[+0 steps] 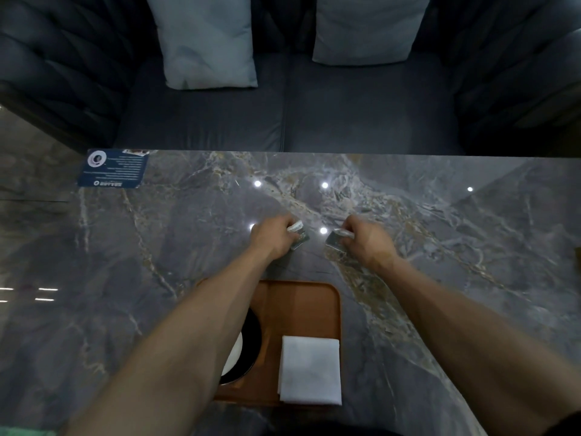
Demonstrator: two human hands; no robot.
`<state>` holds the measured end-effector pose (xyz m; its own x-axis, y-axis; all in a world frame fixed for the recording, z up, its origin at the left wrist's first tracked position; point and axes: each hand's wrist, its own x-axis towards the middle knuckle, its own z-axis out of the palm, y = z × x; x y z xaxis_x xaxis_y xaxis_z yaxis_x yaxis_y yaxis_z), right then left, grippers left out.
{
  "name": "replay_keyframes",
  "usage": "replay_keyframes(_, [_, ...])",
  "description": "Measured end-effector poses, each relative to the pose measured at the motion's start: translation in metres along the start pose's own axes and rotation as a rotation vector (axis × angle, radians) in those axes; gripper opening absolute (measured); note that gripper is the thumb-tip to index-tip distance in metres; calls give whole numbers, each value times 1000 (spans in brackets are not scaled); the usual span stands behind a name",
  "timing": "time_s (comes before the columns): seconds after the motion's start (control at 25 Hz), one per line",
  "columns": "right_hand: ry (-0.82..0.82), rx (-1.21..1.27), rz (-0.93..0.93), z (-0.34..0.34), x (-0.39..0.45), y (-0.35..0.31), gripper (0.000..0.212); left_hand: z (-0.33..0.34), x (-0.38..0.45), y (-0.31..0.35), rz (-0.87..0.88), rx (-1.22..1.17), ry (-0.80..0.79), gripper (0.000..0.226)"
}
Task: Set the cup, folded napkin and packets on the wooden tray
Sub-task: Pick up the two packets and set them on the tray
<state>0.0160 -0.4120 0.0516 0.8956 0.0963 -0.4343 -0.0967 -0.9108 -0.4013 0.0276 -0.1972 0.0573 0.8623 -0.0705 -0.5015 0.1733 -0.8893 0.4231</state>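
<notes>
A wooden tray (301,306) lies at the near edge of the marble table. On its right side rests a folded white napkin (310,371). On its left stands a dark cup (248,344) with a white inside, mostly hidden by my left forearm. Beyond the tray, my left hand (273,239) is closed on a small packet (298,236) just above the tabletop. My right hand (366,239) is closed on another small silvery packet (334,239) at the same distance out.
A dark blue printed card (114,168) lies at the table's far left corner. Behind the table (440,231) stands a dark sofa (283,114) with two pale cushions (204,39). A small brown object (578,254) shows at the right edge.
</notes>
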Motion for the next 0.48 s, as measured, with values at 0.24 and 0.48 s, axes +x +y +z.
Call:
replay_keyframes(0.24, [4, 75, 55, 4, -47, 0, 26, 5, -45, -13, 27, -142, 64, 21])
replay_keyframes(0.48, [-49, 124, 26, 21, -89, -6, 18, 15, -87, -25, 33, -177, 32, 7])
